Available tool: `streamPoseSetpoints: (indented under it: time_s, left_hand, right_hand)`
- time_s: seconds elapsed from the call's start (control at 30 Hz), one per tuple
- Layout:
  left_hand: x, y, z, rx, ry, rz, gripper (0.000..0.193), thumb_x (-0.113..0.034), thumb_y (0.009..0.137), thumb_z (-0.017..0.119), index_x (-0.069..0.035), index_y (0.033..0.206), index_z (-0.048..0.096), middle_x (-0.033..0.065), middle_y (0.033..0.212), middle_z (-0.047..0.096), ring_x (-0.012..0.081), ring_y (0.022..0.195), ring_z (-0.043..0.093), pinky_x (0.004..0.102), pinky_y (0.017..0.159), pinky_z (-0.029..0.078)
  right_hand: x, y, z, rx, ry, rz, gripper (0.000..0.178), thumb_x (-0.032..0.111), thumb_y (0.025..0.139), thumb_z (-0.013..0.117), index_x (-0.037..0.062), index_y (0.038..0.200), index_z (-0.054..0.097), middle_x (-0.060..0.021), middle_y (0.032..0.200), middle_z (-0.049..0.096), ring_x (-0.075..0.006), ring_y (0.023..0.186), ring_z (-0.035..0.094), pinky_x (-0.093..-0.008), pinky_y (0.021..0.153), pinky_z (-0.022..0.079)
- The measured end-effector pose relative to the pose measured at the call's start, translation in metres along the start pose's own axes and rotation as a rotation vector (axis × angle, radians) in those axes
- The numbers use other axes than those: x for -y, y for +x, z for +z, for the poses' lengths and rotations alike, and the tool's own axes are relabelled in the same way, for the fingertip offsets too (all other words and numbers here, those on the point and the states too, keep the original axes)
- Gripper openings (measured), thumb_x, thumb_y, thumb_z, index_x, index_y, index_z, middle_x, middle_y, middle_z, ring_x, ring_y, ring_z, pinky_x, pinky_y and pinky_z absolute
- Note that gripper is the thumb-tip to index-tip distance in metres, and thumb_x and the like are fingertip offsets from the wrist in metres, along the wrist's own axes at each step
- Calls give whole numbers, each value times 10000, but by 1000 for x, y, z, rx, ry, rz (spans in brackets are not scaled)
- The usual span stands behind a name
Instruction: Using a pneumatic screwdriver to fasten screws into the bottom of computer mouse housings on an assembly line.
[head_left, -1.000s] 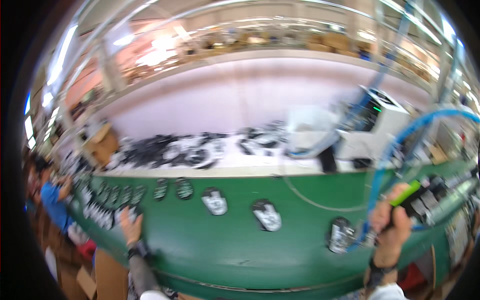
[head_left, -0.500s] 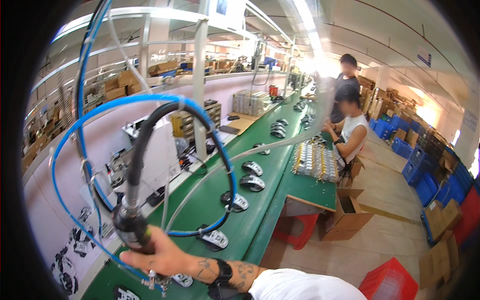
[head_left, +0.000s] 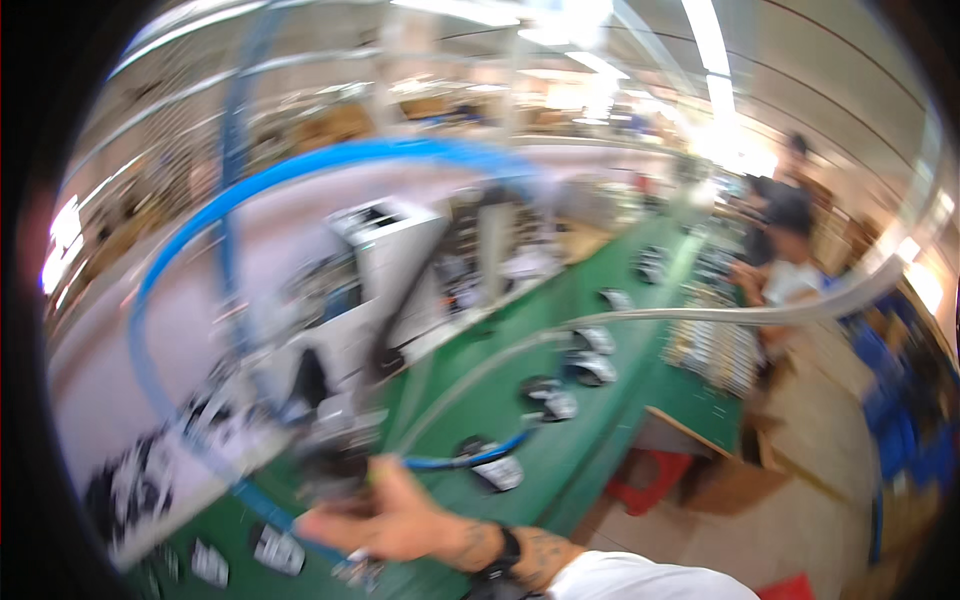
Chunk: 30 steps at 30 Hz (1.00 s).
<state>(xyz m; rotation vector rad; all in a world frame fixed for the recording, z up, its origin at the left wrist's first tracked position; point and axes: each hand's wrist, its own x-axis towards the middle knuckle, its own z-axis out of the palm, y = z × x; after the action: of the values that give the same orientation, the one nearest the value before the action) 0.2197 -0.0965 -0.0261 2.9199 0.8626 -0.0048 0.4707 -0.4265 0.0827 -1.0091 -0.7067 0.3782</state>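
My right hand (head_left: 410,515) is closed around a dark, upright power screwdriver (head_left: 338,460), blurred by motion. A thick black cable rises from its top. A blue hose (head_left: 190,215) loops over it, and metal fittings (head_left: 358,570) show below my fingers. Beneath the tool runs a green conveyor belt (head_left: 500,350) carrying black-and-white, mouse-shaped pieces (head_left: 492,465), spaced out along its length. Two such pieces (head_left: 278,550) lie near the belt's lower left, apart from my hand. My left hand is out of view.
A translucent tube (head_left: 680,314) crosses above the belt. Left of it stand a white machine box (head_left: 400,240) and a ledge with black-and-white parts (head_left: 150,480). Rightward are rows of small parts (head_left: 710,350), a seated person (head_left: 790,280), a red stool (head_left: 650,485) and blue crates (head_left: 910,420).
The view has swung left, so the belt and people appear farther right. My right hand still grips the screwdriver, which now appears slightly farther right and lower in the picture.
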Motion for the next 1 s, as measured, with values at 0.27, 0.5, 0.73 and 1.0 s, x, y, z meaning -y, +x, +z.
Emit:
streamPoseSetpoints:
  time_s: [0.27,0.5,0.73,1.0]
  left_hand:
    - [91,109,43,-339,-169,-238,604,-389,737,583,-36,1221,500,292,1153,493,415,1077,432,416,925,380]
    - [109,183,25,-373,-131,-531,551,-380,693,578,-44,1128,546,269,1121,527,391,1011,526,425,856,437]
    - [138,222,41,-225,-60,-569,594,-413,730,570,-16,1170,529,213,1187,521,351,1121,483,422,936,393]
    - [236,176,50,-191,-608,-100,434,-197,794,599,54,1140,523,153,1042,603,248,899,565,344,785,445]
  right_hand:
    - [4,-2,-1,-70,-13,-261,404,318,820,617,43,990,374,-31,553,451,-138,425,449,-258,412,381]
    - [1,-1,5,-66,113,-226,451,278,775,686,27,979,371,-68,591,491,-150,446,481,-264,439,408]
    - [7,1,-1,-107,74,-247,483,280,769,701,17,994,364,-70,611,508,-166,477,502,-294,455,423]
    - [0,2,-15,83,-92,-150,183,185,818,662,50,891,562,-37,842,585,-97,725,548,-269,677,480]
